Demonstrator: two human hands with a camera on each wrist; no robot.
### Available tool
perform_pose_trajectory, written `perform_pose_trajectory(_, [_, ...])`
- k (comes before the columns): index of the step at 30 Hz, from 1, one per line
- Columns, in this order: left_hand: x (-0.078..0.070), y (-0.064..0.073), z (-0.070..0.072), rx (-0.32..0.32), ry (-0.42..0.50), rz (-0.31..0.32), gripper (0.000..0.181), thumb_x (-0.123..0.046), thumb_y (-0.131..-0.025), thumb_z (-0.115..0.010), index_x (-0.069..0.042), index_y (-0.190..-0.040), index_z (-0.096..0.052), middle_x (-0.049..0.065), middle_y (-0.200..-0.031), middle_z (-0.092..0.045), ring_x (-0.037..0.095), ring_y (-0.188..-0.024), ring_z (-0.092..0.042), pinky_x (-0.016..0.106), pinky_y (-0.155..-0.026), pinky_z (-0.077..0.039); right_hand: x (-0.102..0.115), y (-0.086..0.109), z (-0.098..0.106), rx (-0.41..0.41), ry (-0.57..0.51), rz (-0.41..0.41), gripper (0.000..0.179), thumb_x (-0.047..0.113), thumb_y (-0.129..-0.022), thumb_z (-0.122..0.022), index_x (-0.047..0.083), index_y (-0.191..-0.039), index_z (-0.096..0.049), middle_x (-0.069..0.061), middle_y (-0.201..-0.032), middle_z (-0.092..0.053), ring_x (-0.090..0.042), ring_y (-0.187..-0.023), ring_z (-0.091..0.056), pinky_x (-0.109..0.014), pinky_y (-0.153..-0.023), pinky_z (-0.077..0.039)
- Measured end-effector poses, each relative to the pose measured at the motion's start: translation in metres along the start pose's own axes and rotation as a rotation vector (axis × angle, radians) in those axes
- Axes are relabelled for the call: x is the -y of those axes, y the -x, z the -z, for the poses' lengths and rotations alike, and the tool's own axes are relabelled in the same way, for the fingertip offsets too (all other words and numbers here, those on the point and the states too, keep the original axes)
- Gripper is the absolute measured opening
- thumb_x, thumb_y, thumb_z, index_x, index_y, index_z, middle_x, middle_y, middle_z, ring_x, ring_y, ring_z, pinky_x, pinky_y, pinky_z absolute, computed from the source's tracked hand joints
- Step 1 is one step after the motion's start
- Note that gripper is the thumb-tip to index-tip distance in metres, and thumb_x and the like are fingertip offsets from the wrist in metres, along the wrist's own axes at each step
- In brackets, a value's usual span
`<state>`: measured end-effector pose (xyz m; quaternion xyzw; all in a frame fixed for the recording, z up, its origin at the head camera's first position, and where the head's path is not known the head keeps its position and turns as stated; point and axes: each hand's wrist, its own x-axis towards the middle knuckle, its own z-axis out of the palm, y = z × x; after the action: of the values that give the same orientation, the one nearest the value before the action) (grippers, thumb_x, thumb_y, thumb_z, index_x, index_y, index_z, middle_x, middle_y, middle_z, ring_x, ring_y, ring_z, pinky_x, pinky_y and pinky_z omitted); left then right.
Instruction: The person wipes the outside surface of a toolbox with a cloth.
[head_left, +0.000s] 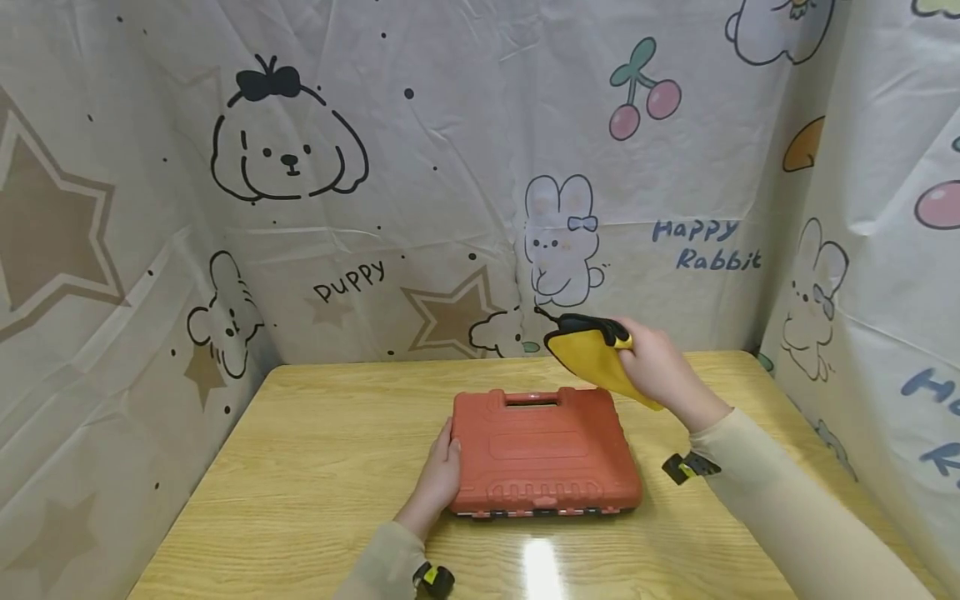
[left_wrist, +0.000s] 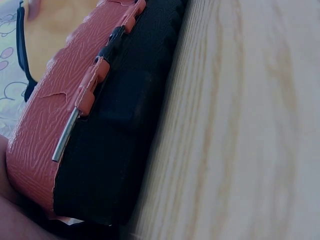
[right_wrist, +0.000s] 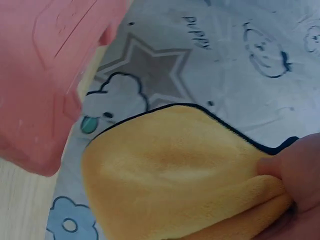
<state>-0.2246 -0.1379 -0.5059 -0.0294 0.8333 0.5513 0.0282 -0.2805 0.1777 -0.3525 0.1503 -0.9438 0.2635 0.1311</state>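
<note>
A red plastic tool case (head_left: 546, 450) with a black lower half lies flat on the table, its carry handle toward the wall. My left hand (head_left: 438, 475) rests against the case's left side, the fingers laid along it and the thumb at the lid's edge. In the left wrist view, a hinge with a metal pin (left_wrist: 66, 135) shows along the seam of the case. My right hand (head_left: 660, 367) grips a yellow cloth (head_left: 588, 358) with black edging, held bunched at one end above the case's far right corner. The cloth (right_wrist: 170, 160) hangs spread out from the fingers.
The light wood table (head_left: 322, 467) reaches to a back wall hung with a printed sheet (head_left: 450, 125) of cartoon animals and stars. Similar sheets hang at the left and right sides. Each wrist wears a strapped black camera (head_left: 435, 579).
</note>
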Motion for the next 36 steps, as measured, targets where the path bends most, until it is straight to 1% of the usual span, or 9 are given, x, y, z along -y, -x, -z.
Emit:
perform_pose_trajectory(3, [0.000,-0.001,0.000,0.002,0.003,0.005,0.055,-0.017,-0.113,-0.029,-0.001,-0.164,-0.017,0.032,-0.165,-0.021,0.052,-0.154,-0.018,0.067,-0.123,-0.018,-0.001,-0.018,-0.011,0.042,0.008,-0.025,0.047,-0.002,-0.098,-0.047,-0.002,-0.144,-0.055,-0.028,-0.137,-0.063,-0.047,-0.122,-0.062,-0.059,-0.102,-0.051])
perform_pose_trajectory(8, [0.000,-0.001,0.000,0.006,0.002,0.006,0.055,-0.017,-0.113,-0.029,-0.001,-0.164,-0.017,0.032,-0.165,-0.020,0.052,-0.153,-0.017,0.067,-0.123,-0.018,0.003,-0.043,-0.032,0.144,0.014,-0.072,0.050,0.000,-0.101,-0.047,-0.004,-0.151,-0.046,-0.029,-0.148,-0.054,-0.045,-0.134,-0.054,-0.058,-0.109,-0.047])
perform_pose_trajectory(13, [0.001,-0.002,-0.001,0.009,0.000,0.005,0.055,-0.018,-0.113,-0.029,-0.002,-0.164,-0.017,0.032,-0.166,-0.020,0.052,-0.153,-0.017,0.067,-0.123,-0.018,0.012,-0.058,-0.057,0.198,0.044,-0.055,0.048,0.001,-0.102,-0.049,-0.004,-0.150,-0.047,-0.027,-0.147,-0.056,-0.042,-0.135,-0.055,-0.055,-0.111,-0.047])
perform_pose_trajectory(19, [0.001,0.000,0.000,0.005,-0.002,0.012,0.055,-0.017,-0.113,-0.029,-0.002,-0.164,-0.017,0.031,-0.166,-0.020,0.051,-0.154,-0.017,0.067,-0.124,-0.018,0.021,-0.064,-0.092,0.222,0.078,0.059,0.044,0.000,-0.101,-0.055,-0.002,-0.145,-0.054,-0.023,-0.142,-0.062,-0.039,-0.132,-0.059,-0.051,-0.112,-0.048])
perform_pose_trajectory(21, [0.001,0.000,0.001,0.004,-0.007,0.009,0.055,-0.017,-0.113,-0.029,-0.001,-0.164,-0.017,0.032,-0.165,-0.021,0.052,-0.153,-0.018,0.067,-0.123,-0.018,0.025,-0.065,-0.102,0.230,0.087,0.106,0.041,0.000,-0.100,-0.057,-0.002,-0.142,-0.057,-0.022,-0.138,-0.064,-0.039,-0.128,-0.061,-0.050,-0.110,-0.050])
perform_pose_trajectory(26, [0.003,-0.001,0.001,-0.001,-0.018,0.003,0.054,-0.017,-0.113,-0.029,0.000,-0.164,-0.018,0.033,-0.165,-0.022,0.052,-0.153,-0.019,0.067,-0.123,-0.019,0.034,-0.068,-0.122,0.264,0.200,0.197,0.033,0.002,-0.100,-0.059,-0.005,-0.132,-0.062,-0.022,-0.123,-0.071,-0.037,-0.114,-0.069,-0.048,-0.101,-0.056])
perform_pose_trajectory(29, [0.003,-0.002,0.001,0.001,-0.018,-0.003,0.054,-0.016,-0.113,-0.029,0.000,-0.164,-0.018,0.032,-0.165,-0.021,0.051,-0.153,-0.019,0.066,-0.124,-0.019,0.042,-0.069,-0.130,0.306,0.238,0.210,0.030,0.002,-0.099,-0.058,-0.006,-0.128,-0.063,-0.022,-0.117,-0.072,-0.037,-0.110,-0.070,-0.048,-0.098,-0.057])
perform_pose_trajectory(34, [0.003,-0.002,0.001,0.003,-0.014,-0.005,0.054,-0.016,-0.113,-0.029,0.000,-0.164,-0.018,0.033,-0.165,-0.021,0.052,-0.153,-0.019,0.066,-0.123,-0.020,0.055,-0.071,-0.140,0.379,0.204,0.198,0.024,0.003,-0.100,-0.058,-0.003,-0.122,-0.066,-0.021,-0.116,-0.073,-0.036,-0.112,-0.070,-0.048,-0.098,-0.057])
perform_pose_trajectory(36, [0.003,-0.001,0.001,0.004,-0.013,-0.003,0.054,-0.016,-0.113,-0.029,0.000,-0.164,-0.018,0.033,-0.165,-0.021,0.052,-0.153,-0.019,0.066,-0.123,-0.020,0.059,-0.072,-0.144,0.400,0.198,0.199,0.025,0.004,-0.101,-0.058,-0.002,-0.124,-0.066,-0.021,-0.117,-0.073,-0.036,-0.113,-0.070,-0.047,-0.098,-0.057])
